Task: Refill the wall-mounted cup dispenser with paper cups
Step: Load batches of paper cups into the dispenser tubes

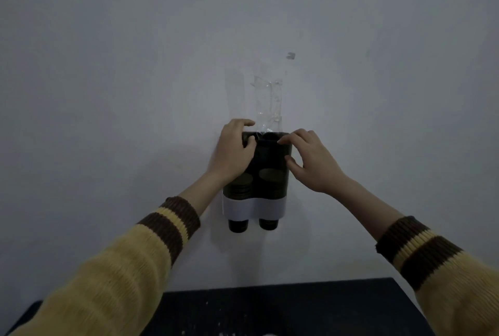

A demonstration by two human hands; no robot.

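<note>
A dark two-tube cup dispenser (270, 171) with a white band (253, 207) hangs on the wall. Stacked paper cups show through its tinted front, and two dark cup bottoms (238, 225) poke out below. A crinkled clear plastic sleeve (267, 103) rises from the top of the right tube. My left hand (233, 152) grips the dispenser's upper left edge, fingers curled over the rim. My right hand (310, 160) pinches the top right rim, thumb on the front face. What lies inside the sleeve at the rim is too dark to tell.
A pale wall (135, 65) fills most of the view, with a small tape scrap (290, 55) above the dispenser. A dark tabletop (270, 308) with white specks lies below, close to the wall.
</note>
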